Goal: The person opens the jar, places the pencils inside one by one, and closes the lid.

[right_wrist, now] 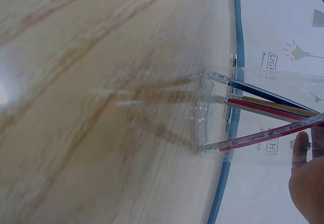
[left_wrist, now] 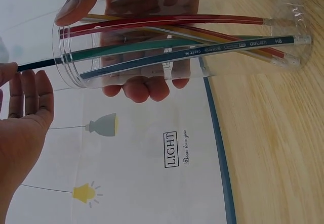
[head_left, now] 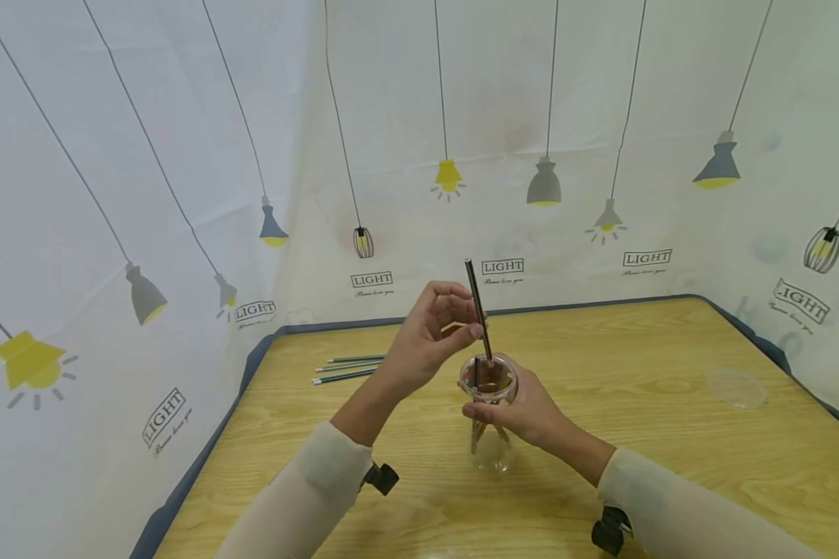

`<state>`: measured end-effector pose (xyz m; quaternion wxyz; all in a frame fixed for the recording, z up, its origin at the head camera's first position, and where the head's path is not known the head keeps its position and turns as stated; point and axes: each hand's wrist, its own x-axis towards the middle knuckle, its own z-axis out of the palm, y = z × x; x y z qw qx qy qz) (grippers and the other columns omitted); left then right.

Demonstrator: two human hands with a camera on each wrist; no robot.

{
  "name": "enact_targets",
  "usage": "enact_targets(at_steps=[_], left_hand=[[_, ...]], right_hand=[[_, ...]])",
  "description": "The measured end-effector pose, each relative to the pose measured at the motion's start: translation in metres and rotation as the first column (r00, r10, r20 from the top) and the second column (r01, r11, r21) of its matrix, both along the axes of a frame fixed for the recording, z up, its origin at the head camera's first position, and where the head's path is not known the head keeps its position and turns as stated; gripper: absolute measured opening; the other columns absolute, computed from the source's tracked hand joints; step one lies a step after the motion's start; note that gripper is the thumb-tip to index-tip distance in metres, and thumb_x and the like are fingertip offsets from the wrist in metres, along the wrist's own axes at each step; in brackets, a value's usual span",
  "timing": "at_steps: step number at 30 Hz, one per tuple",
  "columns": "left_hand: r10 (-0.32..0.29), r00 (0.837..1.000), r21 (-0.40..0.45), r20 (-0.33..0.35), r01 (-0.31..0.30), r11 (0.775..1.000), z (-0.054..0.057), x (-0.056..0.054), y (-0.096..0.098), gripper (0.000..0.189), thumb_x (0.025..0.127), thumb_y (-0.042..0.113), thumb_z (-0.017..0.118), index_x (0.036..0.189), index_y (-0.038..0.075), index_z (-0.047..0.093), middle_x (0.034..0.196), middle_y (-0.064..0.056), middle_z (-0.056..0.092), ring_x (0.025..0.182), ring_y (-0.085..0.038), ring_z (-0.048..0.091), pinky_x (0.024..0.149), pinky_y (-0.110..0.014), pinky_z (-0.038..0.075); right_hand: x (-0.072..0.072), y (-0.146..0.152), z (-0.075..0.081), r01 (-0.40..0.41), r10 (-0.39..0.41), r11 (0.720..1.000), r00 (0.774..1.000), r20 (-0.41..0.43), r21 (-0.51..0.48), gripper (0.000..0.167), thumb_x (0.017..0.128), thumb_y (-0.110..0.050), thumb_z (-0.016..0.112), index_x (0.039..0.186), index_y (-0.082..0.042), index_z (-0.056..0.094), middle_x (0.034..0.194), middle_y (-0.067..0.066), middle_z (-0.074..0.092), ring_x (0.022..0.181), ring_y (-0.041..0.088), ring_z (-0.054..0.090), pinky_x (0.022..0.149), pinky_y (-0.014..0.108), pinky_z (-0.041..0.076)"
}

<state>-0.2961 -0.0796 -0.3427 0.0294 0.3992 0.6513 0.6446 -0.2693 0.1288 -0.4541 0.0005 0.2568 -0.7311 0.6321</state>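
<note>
My left hand (head_left: 429,338) pinches a dark pencil (head_left: 477,299) between thumb and fingers. Its lower end reaches into the mouth of a clear plastic jar (head_left: 492,458), and in the left wrist view the same pencil (left_wrist: 38,63) runs on into the opening. Around the upper part of the jar, my right hand (head_left: 531,407) keeps a grip just below the rim. Several pencils lean inside the jar, among them a red pencil (left_wrist: 167,23) and a dark green pencil (left_wrist: 187,57). A red 2B pencil (right_wrist: 263,135) shows there in the right wrist view, eraser end down.
To the left, behind my left forearm, a few dark pencils (head_left: 346,376) lie on the wooden table (head_left: 622,349). A round clear lid (head_left: 736,388) lies flat at the right. A white curtain (head_left: 405,93) with printed lamps hangs round the table's back and sides.
</note>
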Motion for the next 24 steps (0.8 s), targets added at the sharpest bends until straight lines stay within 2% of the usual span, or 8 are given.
enact_targets(at_steps=[3,6,8,12,14,18,21,24], left_hand=[[0.016,0.999,-0.018,-0.035,-0.017,1.0,0.0,-0.003,-0.001,0.046,0.11,-0.001,0.064,0.149,0.015,0.046,0.131,-0.005,0.068,0.128,-0.03,0.069,0.112,-0.036,0.059],[0.046,0.997,-0.01,-0.056,-0.047,0.999,0.001,-0.007,-0.003,0.052,0.112,0.006,0.064,0.158,0.015,0.041,0.143,-0.016,0.064,0.139,-0.044,0.063,0.119,-0.042,0.056],[0.068,0.996,0.01,-0.051,-0.067,0.998,0.002,-0.009,-0.005,0.055,0.113,0.011,0.063,0.162,0.016,0.039,0.149,-0.019,0.062,0.143,-0.048,0.059,0.12,-0.043,0.056],[0.082,0.996,0.031,-0.031,-0.081,0.996,0.002,-0.011,-0.003,0.055,0.114,0.019,0.063,0.163,0.016,0.04,0.152,-0.018,0.06,0.145,-0.044,0.058,0.122,-0.041,0.054],[0.076,0.997,0.028,-0.026,-0.076,0.997,0.0,-0.012,-0.002,0.054,0.114,0.021,0.062,0.163,0.017,0.041,0.152,-0.018,0.061,0.146,-0.042,0.059,0.123,-0.04,0.053],[0.077,0.997,0.026,-0.018,-0.077,0.997,-0.001,-0.011,-0.004,0.052,0.115,0.026,0.063,0.162,0.02,0.043,0.151,-0.016,0.061,0.145,-0.035,0.061,0.125,-0.043,0.051],[0.086,0.996,0.032,-0.009,-0.086,0.996,-0.001,-0.008,-0.007,0.051,0.114,0.029,0.064,0.161,0.021,0.045,0.149,-0.016,0.063,0.143,-0.032,0.063,0.126,-0.05,0.049],[0.082,0.997,0.03,-0.002,-0.082,0.996,0.0,-0.006,-0.007,0.049,0.115,0.028,0.063,0.16,0.02,0.046,0.147,-0.015,0.064,0.143,-0.031,0.063,0.127,-0.054,0.047]], right_hand=[[0.0,0.0,0.0,-0.004,0.004,1.0,1.0,-0.011,0.002,0.063,0.095,-0.026,0.091,0.145,-0.007,0.058,0.132,0.016,0.071,0.116,0.031,0.075,0.095,0.027,0.063],[0.001,0.001,0.0,-0.001,0.001,1.0,1.0,-0.024,0.008,0.063,0.095,-0.027,0.091,0.145,-0.006,0.059,0.13,0.016,0.071,0.114,0.028,0.075,0.094,0.028,0.064],[0.002,0.001,-0.001,-0.003,0.003,1.0,1.0,-0.031,0.004,0.063,0.095,-0.026,0.091,0.145,-0.006,0.059,0.13,0.017,0.072,0.115,0.035,0.074,0.094,0.028,0.064],[0.003,0.005,-0.001,0.0,0.0,1.0,0.999,-0.041,-0.01,0.065,0.094,-0.025,0.091,0.147,-0.006,0.057,0.132,0.018,0.07,0.119,0.046,0.072,0.094,0.027,0.064],[0.005,0.007,-0.001,0.008,-0.009,1.0,0.999,-0.042,-0.013,0.066,0.094,-0.026,0.092,0.147,-0.006,0.057,0.133,0.018,0.07,0.119,0.048,0.071,0.094,0.026,0.064],[0.004,0.007,0.0,0.014,-0.014,1.0,0.999,-0.043,-0.008,0.068,0.093,-0.029,0.092,0.147,-0.008,0.058,0.133,0.017,0.07,0.119,0.039,0.073,0.095,0.025,0.063],[0.002,0.006,-0.001,-0.009,0.009,1.0,0.999,-0.042,-0.009,0.069,0.094,-0.031,0.092,0.149,-0.007,0.057,0.135,0.018,0.069,0.12,0.029,0.073,0.097,0.026,0.063],[0.002,0.006,-0.001,-0.023,0.022,1.0,0.999,-0.035,-0.018,0.071,0.094,-0.032,0.092,0.15,-0.007,0.056,0.135,0.018,0.068,0.121,0.033,0.072,0.097,0.027,0.064]])
